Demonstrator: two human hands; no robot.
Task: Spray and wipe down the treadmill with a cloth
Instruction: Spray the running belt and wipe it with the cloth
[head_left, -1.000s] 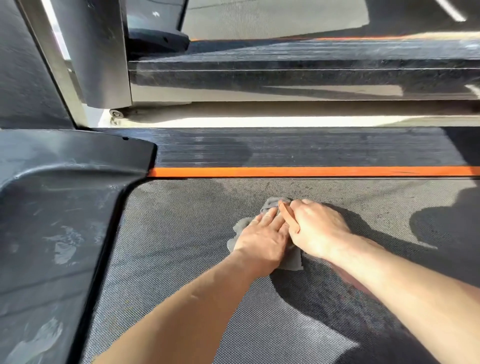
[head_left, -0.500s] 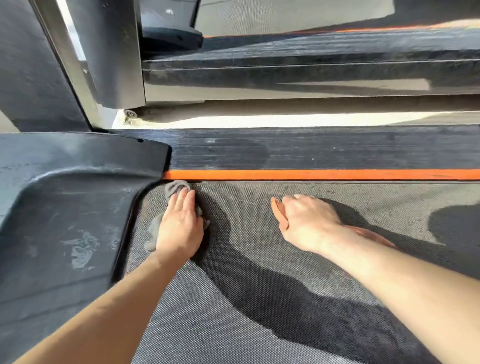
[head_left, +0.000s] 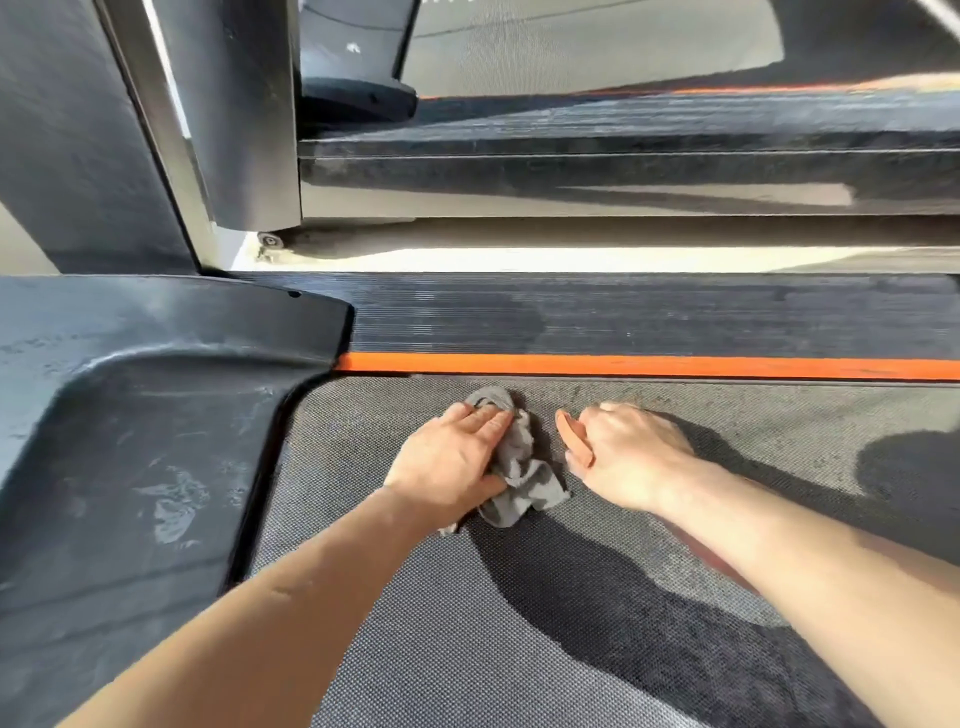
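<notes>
Hands meet on a treadmill deck: your left hand (head_left: 457, 462) lies flat, fingers straight and pointing away from you, pressing a crumpled grey cloth (head_left: 522, 480) onto the grey woven running belt (head_left: 467, 649). The cloth sits at the belt's far edge; its long axis runs from you towards the rail, leaning slightly. Its far end bunches under your fingertips (head_left: 493, 415) just short of the thin orange stripe (head_left: 649, 366); its near end trails out to the right of your wrist. Your right hand (head_left: 628, 452) rests knuckles-down on the belt just beside the cloth and apart from it. Its fingers are curled under, and you cannot tell whether they clasp anything. Both forearms reach in from the lower edge and throw dark shadows across the weave. The belt and the stripe run left to right across the view; beyond the stripe lies the black ribbed side rail (head_left: 649, 317), parallel to it. The scuffed black plastic motor cover (head_left: 156, 441) wraps the belt's left end. Past a sunlit strip of pale floor (head_left: 519, 258) stands a second dark treadmill (head_left: 623, 176), its deck parallel to yours.
</notes>
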